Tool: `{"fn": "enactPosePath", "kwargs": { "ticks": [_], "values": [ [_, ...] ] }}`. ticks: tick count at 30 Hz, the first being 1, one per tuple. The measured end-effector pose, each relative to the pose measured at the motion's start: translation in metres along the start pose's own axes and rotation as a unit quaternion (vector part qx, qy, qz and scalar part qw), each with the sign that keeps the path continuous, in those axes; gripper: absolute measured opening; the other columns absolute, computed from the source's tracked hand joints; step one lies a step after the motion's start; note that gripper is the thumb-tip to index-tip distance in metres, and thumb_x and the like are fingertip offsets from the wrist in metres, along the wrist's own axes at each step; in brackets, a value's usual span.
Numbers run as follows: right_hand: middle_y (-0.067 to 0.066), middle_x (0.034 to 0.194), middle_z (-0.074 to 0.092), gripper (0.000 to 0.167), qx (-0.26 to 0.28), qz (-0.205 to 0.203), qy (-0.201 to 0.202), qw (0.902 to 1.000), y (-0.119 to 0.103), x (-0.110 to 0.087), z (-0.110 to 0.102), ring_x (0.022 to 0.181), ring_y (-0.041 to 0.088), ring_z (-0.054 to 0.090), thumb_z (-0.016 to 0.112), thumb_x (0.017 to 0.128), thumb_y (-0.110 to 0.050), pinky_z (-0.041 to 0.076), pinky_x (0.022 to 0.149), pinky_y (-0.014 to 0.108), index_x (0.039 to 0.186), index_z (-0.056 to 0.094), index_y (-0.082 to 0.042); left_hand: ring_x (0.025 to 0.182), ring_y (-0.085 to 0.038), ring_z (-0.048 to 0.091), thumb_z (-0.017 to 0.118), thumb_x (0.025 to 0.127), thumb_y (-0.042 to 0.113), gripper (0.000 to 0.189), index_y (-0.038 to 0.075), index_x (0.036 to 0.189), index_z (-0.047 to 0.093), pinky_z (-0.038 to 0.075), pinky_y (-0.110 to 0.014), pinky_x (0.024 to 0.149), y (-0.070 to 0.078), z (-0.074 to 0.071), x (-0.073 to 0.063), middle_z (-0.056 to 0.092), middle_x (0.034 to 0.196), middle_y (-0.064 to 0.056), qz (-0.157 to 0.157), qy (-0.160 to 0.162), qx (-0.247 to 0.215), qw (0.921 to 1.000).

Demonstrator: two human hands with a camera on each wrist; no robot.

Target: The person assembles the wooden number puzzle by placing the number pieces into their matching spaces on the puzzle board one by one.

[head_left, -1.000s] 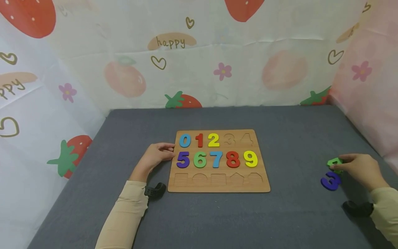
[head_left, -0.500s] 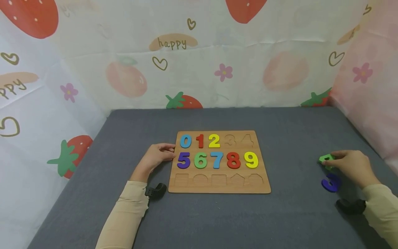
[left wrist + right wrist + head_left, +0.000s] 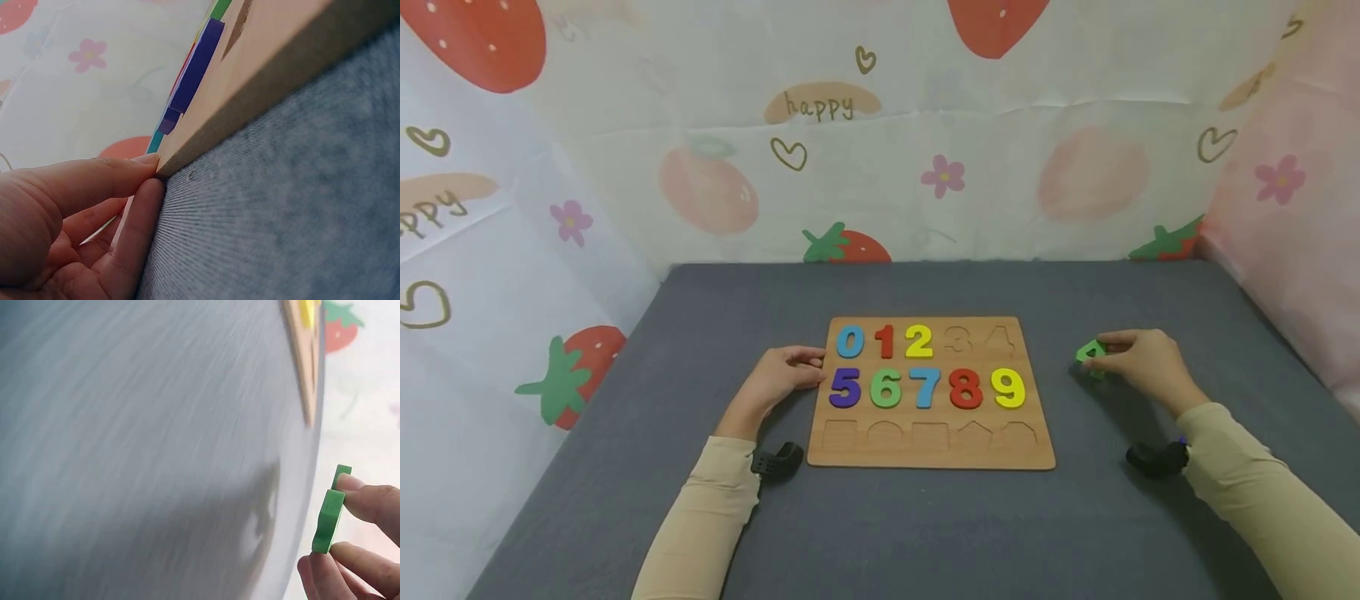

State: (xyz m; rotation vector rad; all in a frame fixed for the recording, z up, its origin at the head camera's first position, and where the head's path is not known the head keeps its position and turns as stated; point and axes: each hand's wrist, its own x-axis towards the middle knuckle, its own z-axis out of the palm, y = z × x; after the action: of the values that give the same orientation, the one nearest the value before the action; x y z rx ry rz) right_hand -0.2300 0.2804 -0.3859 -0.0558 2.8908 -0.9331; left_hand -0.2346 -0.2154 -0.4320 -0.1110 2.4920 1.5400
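Note:
In the head view, a wooden number puzzle board [image 3: 917, 457] lies flat on the table. My left hand [image 3: 772, 379] is at its left edge; in the left wrist view the thumb [image 3: 147, 160] and a finger pinch the board's rim. To the right of the board, my right hand [image 3: 1150, 364] holds a green number 4 [image 3: 1090, 353] between thumb and fingers. The right wrist view shows the green piece edge-on, its shadow falling on the cloth. Numbers 0, 1, 2 and 5 to 9 sit in the board, while the 3 and 4 recesses [image 3: 997, 341] are bare.
A sliver of the purple number 3 [image 3: 1183, 439] shows beside the right sleeve, the rest hidden. Outlined shape recesses [image 3: 930, 436] run along the board's near side. Grey cloth [image 3: 895, 533] covers the table; printed fabric walls [image 3: 850, 183] stand behind and at both sides.
My right hand has carried the green 4 leftward from the table's right side, past the purple 3, toward the board. The left hand keeps its place at the board's edge.

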Motion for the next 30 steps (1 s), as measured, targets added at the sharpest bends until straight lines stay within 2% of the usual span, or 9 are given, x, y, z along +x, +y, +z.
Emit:
{"fn": "enactPosePath", "kwargs": {
  "ticks": [4, 10, 19, 30],
  "values": [
    [0.028, 0.128, 0.063, 0.068, 0.024, -0.014, -0.016, 0.9995, -0.024, 0.014, 0.016, 0.110, 0.041, 0.062, 0.078, 0.086, -0.035, 0.056, 0.084, 0.046, 0.136, 0.057, 0.006, 0.111, -0.022, 0.065, 0.071, 0.092, 0.010, 0.046, 0.005, 0.136, 0.060, 0.053, -0.034, 0.094, -0.002, 0.000, -0.001, 0.064, 0.130, -0.018, -0.001, 0.000, -0.001, 1.0000],
    [0.026, 0.129, 0.063, 0.061, 0.050, -0.022, -0.031, 0.9980, -0.049, 0.032, 0.031, 0.117, 0.041, 0.059, 0.077, 0.087, -0.027, 0.051, 0.097, 0.054, 0.136, 0.057, 0.003, 0.111, -0.022, 0.066, 0.071, 0.092, 0.011, 0.047, 0.005, 0.137, 0.059, 0.054, -0.034, 0.095, -0.002, 0.000, 0.000, 0.063, 0.131, -0.019, 0.004, -0.005, -0.010, 0.9999],
    [0.025, 0.127, 0.065, 0.057, 0.054, -0.037, -0.052, 0.9965, -0.065, 0.057, 0.052, 0.115, 0.038, 0.060, 0.078, 0.086, -0.023, 0.053, 0.096, 0.049, 0.134, 0.060, 0.002, 0.111, -0.022, 0.067, 0.070, 0.093, 0.010, 0.048, 0.004, 0.138, 0.058, 0.055, -0.034, 0.095, -0.002, 0.001, 0.000, 0.062, 0.132, -0.019, 0.006, -0.008, -0.016, 0.9998],
    [0.024, 0.123, 0.066, 0.051, 0.039, -0.035, -0.056, 0.9971, -0.075, 0.070, 0.061, 0.111, 0.036, 0.060, 0.078, 0.085, -0.020, 0.054, 0.093, 0.047, 0.129, 0.064, 0.002, 0.111, -0.024, 0.067, 0.070, 0.092, 0.009, 0.048, 0.003, 0.138, 0.058, 0.055, -0.033, 0.093, -0.001, 0.000, 0.000, 0.062, 0.132, -0.020, 0.008, -0.008, -0.011, 0.9999]
  ]
}}
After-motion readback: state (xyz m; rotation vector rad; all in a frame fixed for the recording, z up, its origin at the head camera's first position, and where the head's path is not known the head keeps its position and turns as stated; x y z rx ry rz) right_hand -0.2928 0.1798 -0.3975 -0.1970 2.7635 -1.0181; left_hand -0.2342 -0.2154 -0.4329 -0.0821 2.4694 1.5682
